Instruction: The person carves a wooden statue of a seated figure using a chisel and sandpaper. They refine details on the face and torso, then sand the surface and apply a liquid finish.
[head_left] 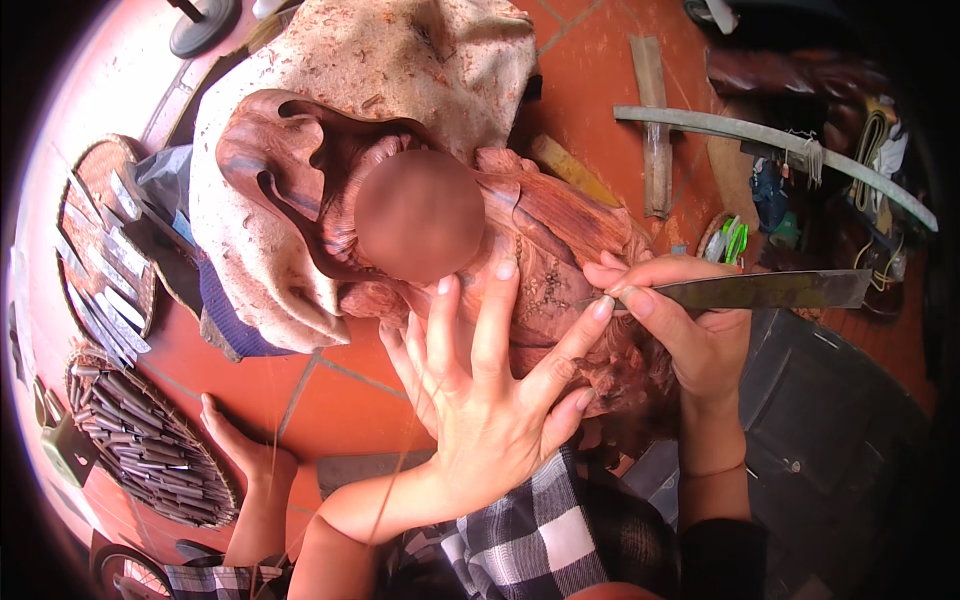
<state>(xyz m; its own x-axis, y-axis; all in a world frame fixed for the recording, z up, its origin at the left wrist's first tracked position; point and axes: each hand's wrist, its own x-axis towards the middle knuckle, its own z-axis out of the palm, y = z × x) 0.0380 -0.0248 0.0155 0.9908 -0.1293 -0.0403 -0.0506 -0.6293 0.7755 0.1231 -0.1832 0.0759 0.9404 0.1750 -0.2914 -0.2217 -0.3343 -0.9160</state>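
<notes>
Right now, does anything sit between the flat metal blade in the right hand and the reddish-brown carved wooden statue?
Nothing visible does. The right hand pinches the flat metal blade near its tip, which lies against the reddish-brown carved wooden statue. The left hand rests spread on the carving, its index fingertip beside the tip, not under it.

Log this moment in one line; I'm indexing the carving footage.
left hand: flat on reddish-brown carved wooden figure | right hand: grip on long flat metal chisel, tip at carving | cloth beneath

Bright daylight, soft shadows, warm reddish cast; heavy fisheye bend, black vignette corners (left rim blown out), centre sharp.
</notes>
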